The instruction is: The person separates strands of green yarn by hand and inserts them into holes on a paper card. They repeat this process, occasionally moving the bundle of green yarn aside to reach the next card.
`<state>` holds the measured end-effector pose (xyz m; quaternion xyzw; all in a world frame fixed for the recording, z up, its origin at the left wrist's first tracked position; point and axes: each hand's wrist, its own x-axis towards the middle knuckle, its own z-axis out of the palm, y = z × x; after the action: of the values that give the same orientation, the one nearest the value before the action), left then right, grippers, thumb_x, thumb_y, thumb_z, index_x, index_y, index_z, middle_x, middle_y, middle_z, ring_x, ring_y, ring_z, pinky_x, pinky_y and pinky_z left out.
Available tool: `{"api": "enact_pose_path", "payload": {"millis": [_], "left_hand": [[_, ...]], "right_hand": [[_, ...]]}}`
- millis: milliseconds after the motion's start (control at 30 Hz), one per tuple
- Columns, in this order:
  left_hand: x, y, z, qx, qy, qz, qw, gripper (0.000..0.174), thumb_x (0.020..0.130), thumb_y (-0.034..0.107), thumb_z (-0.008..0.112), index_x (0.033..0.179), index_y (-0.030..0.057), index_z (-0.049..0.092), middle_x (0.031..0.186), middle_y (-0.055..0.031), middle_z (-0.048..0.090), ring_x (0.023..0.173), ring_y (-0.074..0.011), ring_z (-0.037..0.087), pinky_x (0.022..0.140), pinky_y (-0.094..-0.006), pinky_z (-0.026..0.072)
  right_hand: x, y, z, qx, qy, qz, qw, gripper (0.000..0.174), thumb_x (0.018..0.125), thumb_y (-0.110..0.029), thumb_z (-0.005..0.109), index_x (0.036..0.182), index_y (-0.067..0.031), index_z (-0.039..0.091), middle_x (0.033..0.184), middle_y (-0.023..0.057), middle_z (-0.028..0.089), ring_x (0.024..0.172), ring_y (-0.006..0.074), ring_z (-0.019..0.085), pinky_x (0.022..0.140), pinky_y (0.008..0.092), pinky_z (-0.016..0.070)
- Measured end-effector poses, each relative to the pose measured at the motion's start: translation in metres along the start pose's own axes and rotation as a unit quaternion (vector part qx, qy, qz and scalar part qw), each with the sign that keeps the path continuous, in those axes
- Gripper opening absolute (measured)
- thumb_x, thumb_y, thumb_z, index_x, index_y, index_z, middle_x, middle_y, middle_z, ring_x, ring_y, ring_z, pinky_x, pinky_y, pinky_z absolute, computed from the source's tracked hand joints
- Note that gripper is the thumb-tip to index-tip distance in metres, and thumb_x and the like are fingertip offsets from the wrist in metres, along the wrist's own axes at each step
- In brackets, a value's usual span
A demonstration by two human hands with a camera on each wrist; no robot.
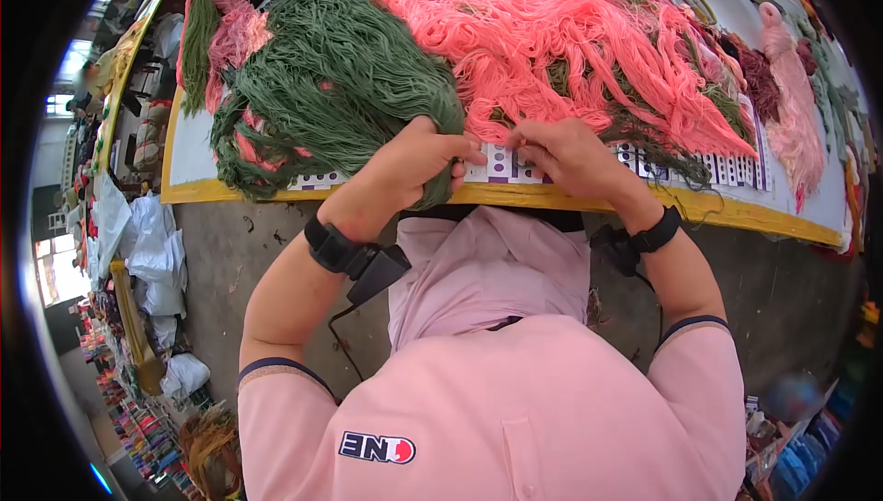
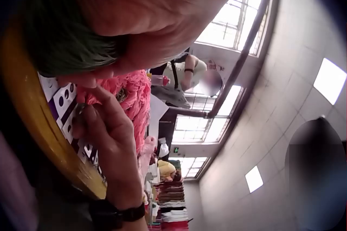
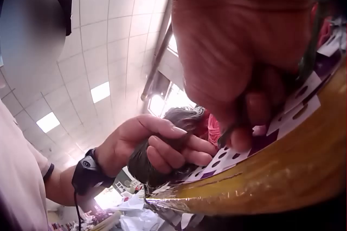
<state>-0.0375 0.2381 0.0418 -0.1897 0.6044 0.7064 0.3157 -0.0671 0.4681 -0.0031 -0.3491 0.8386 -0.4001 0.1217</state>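
Observation:
A thick bundle of dark green yarn (image 1: 340,69) spreads over the left part of the table and hangs down at its front edge. My left hand (image 1: 414,161) grips the gathered end of this bundle, with fingers curled round it in the right wrist view. Close beside it, my right hand (image 1: 575,161) pinches a thin dark green strand (image 3: 223,135) between thumb and fingers. Loose green strands (image 1: 658,147) trail to the right of that hand. Behind both hands lies a large heap of pink yarn (image 1: 552,32).
White cards with dark holes (image 1: 501,165) line the table's yellow front edge (image 1: 515,195). A pale pink hank (image 1: 791,124) lies at the right. White plastic bags (image 1: 152,243) are at the left, off the table. Another person (image 2: 187,74) is across the room in the left wrist view.

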Motion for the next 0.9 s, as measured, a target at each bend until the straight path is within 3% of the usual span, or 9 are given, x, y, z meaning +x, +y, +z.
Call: {"api": "enact_pose_path", "payload": {"millis": [33,133,233,333,533,700,733,833,900], "left_hand": [[0.001,-0.001,0.002,0.026,0.012,0.005,1.000,0.019,0.087,0.004,0.062,0.101,-0.0080,0.063,0.084,-0.0123,0.068,0.058,-0.0085,0.050,0.053,-0.0242,0.0458],[0.006,-0.005,0.008,0.100,0.033,0.033,0.994,0.015,0.084,0.005,0.065,0.093,-0.0066,0.064,0.077,-0.0086,0.065,0.056,-0.0093,0.049,0.050,-0.0246,0.0439],[0.012,-0.010,0.012,0.178,0.055,0.076,0.979,0.015,0.080,0.008,0.071,0.086,-0.0047,0.064,0.070,-0.0058,0.060,0.053,-0.0105,0.050,0.047,-0.0257,0.0408],[0.021,-0.017,0.017,0.235,0.105,0.088,0.962,0.019,0.077,0.011,0.075,0.082,-0.0031,0.064,0.065,-0.0050,0.057,0.051,-0.0118,0.050,0.045,-0.0271,0.0384],[0.006,0.000,0.019,0.197,0.082,0.023,0.977,0.018,0.075,0.009,0.076,0.080,-0.0034,0.063,0.064,-0.0061,0.057,0.051,-0.0136,0.051,0.046,-0.0288,0.0401],[0.027,-0.016,-0.003,0.020,-0.017,0.010,1.000,0.009,0.076,0.000,0.069,0.078,-0.0057,0.063,0.063,-0.0068,0.057,0.052,-0.0159,0.053,0.048,-0.0287,0.0424],[0.027,-0.016,-0.002,0.039,-0.004,0.018,0.999,0.007,0.077,0.000,0.068,0.078,-0.0052,0.063,0.063,-0.0064,0.056,0.052,-0.0157,0.052,0.047,-0.0288,0.0425],[0.026,-0.018,0.007,0.067,0.029,0.043,0.996,0.004,0.077,-0.001,0.066,0.079,-0.0036,0.064,0.063,-0.0060,0.056,0.051,-0.0153,0.052,0.047,-0.0289,0.0425],[0.025,-0.020,0.011,0.056,0.044,0.067,0.995,0.004,0.076,-0.001,0.066,0.080,-0.0026,0.065,0.065,-0.0069,0.059,0.050,-0.0151,0.053,0.046,-0.0291,0.0423]], "right_hand": [[0.001,-0.001,-0.001,-0.003,0.017,0.002,1.000,0.021,0.089,-0.011,0.059,0.109,-0.0055,0.061,0.076,0.0167,0.065,0.066,0.0291,0.065,0.061,0.0405,0.0493],[0.001,-0.001,0.001,-0.050,0.037,-0.016,0.998,0.023,0.090,-0.009,0.059,0.112,-0.0053,0.061,0.073,0.0139,0.065,0.065,0.0248,0.066,0.061,0.0371,0.0493],[0.002,-0.006,0.003,0.156,0.036,0.057,0.985,0.017,0.094,-0.004,0.056,0.111,-0.0013,0.059,0.071,0.0050,0.062,0.061,0.0107,0.061,0.062,0.0279,0.0488],[0.005,-0.002,0.001,0.184,0.011,0.064,0.981,0.006,0.095,-0.002,0.053,0.100,-0.0003,0.057,0.069,0.0027,0.059,0.062,0.0085,0.059,0.061,0.0273,0.0478],[0.009,-0.006,-0.002,0.133,-0.009,0.058,0.989,0.005,0.090,-0.008,0.058,0.092,-0.0027,0.058,0.068,0.0108,0.063,0.062,0.0231,0.065,0.059,0.0347,0.0482],[0.014,-0.004,0.008,-0.043,0.030,-0.003,0.999,0.010,0.088,-0.015,0.058,0.092,-0.0059,0.057,0.071,0.0156,0.064,0.066,0.0374,0.062,0.060,0.0468,0.0458],[0.016,-0.007,0.009,-0.080,0.041,-0.021,0.996,0.011,0.088,-0.016,0.058,0.092,-0.0065,0.057,0.072,0.0165,0.064,0.067,0.0394,0.062,0.060,0.0490,0.0452],[0.019,-0.023,0.007,-0.175,-0.013,0.003,0.984,0.009,0.089,-0.014,0.056,0.095,-0.0074,0.057,0.073,0.0169,0.064,0.071,0.0397,0.062,0.062,0.0502,0.0447],[0.019,-0.020,0.006,-0.090,0.003,-0.008,0.996,0.010,0.089,-0.014,0.056,0.095,-0.0057,0.057,0.073,0.0177,0.064,0.070,0.0398,0.062,0.062,0.0490,0.0454]]}}
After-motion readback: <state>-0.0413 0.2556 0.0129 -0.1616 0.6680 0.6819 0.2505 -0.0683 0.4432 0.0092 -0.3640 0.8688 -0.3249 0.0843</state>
